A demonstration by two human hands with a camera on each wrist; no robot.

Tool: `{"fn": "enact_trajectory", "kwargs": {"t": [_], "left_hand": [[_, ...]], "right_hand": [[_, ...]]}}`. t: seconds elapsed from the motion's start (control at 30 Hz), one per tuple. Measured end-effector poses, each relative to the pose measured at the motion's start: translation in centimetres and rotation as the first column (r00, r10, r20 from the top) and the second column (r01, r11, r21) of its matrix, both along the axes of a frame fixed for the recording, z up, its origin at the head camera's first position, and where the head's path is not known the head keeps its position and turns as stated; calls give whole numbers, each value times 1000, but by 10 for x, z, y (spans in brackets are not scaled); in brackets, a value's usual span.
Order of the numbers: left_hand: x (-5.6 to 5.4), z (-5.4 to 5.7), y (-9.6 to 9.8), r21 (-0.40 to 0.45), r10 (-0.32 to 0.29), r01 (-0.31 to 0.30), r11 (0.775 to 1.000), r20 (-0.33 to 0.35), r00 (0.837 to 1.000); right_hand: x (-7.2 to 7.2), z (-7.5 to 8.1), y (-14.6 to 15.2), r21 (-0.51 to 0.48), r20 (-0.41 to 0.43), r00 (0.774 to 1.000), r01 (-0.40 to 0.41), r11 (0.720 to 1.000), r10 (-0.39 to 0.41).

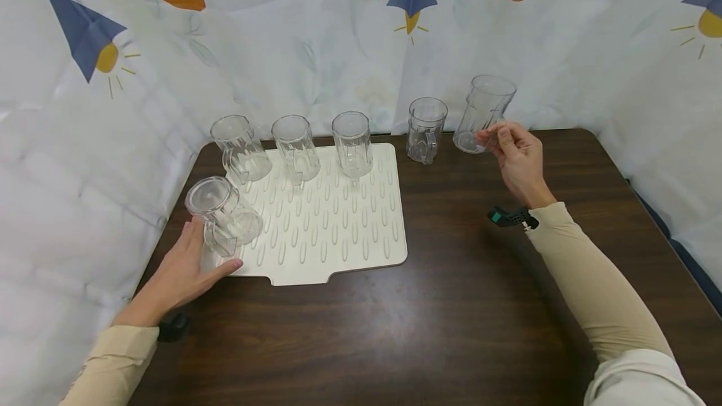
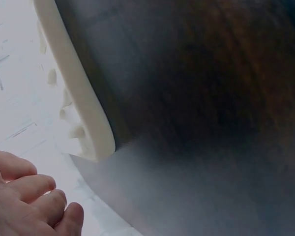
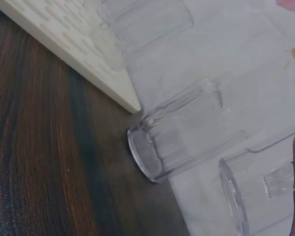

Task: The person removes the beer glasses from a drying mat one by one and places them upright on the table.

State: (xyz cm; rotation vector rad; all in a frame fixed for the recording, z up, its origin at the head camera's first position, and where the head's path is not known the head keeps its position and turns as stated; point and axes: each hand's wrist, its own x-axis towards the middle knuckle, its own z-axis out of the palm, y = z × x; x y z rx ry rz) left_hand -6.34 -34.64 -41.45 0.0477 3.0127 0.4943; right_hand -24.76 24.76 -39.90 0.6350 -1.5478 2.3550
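My left hand [image 1: 182, 269] lies by the front-left clear mug [image 1: 228, 215], its fingertips at the mug's side and its thumb spread over the edge of the white ridged mat [image 1: 338, 230]. Its fingers [image 2: 32, 191] show in the left wrist view, with no mug visible between them. At the back right, my right hand [image 1: 519, 158] has its fingers bent at the handle side of a tall clear mug [image 1: 485, 105]. That mug's handle [image 3: 280, 182] meets the fingers at the right wrist view's edge. Whether its base touches the table is unclear.
Three more clear mugs stand along the mat's back edge, the rightmost one [image 1: 352, 143] near its corner. Another clear mug [image 1: 427, 130] stands on the dark wooden table [image 1: 395, 331] between mat and tall mug. A patterned white curtain [image 1: 338, 49] hangs behind.
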Motion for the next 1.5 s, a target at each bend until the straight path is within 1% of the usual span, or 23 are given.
{"fn": "enact_trajectory", "kwargs": {"t": [0.13, 0.27, 0.37, 0.5, 0.57, 0.73, 0.87, 1.07, 1.13, 1.33, 1.5], "left_hand": [[0, -1, 1, -7, 0, 0, 1000, 28, 1000], [-1, -2, 1, -26, 3, -1, 1000, 67, 998], [-2, -2, 2, -27, -4, 6, 1000, 81, 997], [-3, -5, 3, -2, -25, 25, 1000, 70, 997], [-4, -6, 3, 8, -32, 31, 999, 68, 997], [-6, -8, 3, 6, -34, 34, 999, 71, 997], [-7, -9, 6, 4, -38, 38, 999, 70, 997], [-7, -9, 7, -20, -18, 22, 1000, 141, 990], [-7, -9, 7, -22, -12, 15, 1000, 155, 988], [-6, -9, 8, 0, -10, 10, 1000, 155, 988], [-6, -10, 10, 1, -14, 14, 1000, 143, 990]], "right_hand": [[-2, -6, 0, 39, 11, 1000, 1, 999, -2], [-3, -10, 0, 59, 24, 1000, -11, 998, 10], [-4, -13, -1, 63, 29, 999, -22, 998, 20], [-6, -17, -1, 67, 32, 999, -25, 997, 23], [-7, -19, -2, 72, 37, 999, -15, 997, 13], [-9, -24, -3, 84, 53, 999, 8, 996, -13], [-10, -27, -5, 92, 52, 999, 6, 996, -11], [-12, -32, -7, 107, 48, 999, 17, 994, -22], [-13, -33, -7, 108, 46, 999, 18, 994, -23], [-14, -35, -8, 127, 44, 999, 22, 992, -28], [-15, -38, -8, 140, 48, 999, 5, 990, -12]]}}
